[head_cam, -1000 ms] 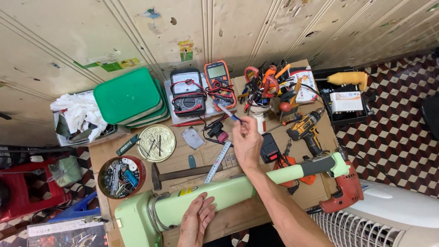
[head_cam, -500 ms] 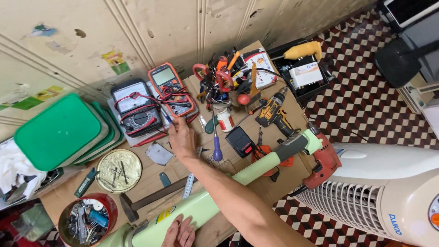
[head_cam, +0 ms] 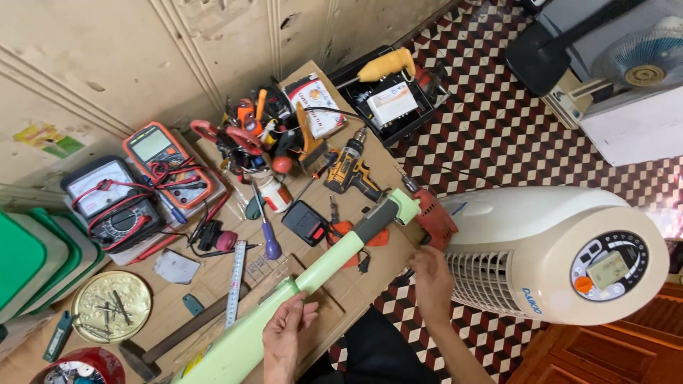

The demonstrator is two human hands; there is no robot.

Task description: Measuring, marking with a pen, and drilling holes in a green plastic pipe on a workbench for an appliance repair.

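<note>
Two hands work at the lower middle of the frame: the left hand [head_cam: 284, 338] curls loosely around a long pale green tube [head_cam: 313, 274], fingers bent over its top. The tube runs diagonally from lower left up to a dark grey collar and green tip near centre. The right hand [head_cam: 430, 277], fingers half-closed, rests at the workbench [head_cam: 213, 284] edge, touching a red power tool [head_cam: 435, 217], beside a cream tower fan [head_cam: 548, 252].

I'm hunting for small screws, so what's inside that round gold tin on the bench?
The gold tin lies open, holding a few dark screws or nails on its shiny bottom. Too small to tell their types. Nothing covers it; whatever lies under the tin is hidden.
</note>
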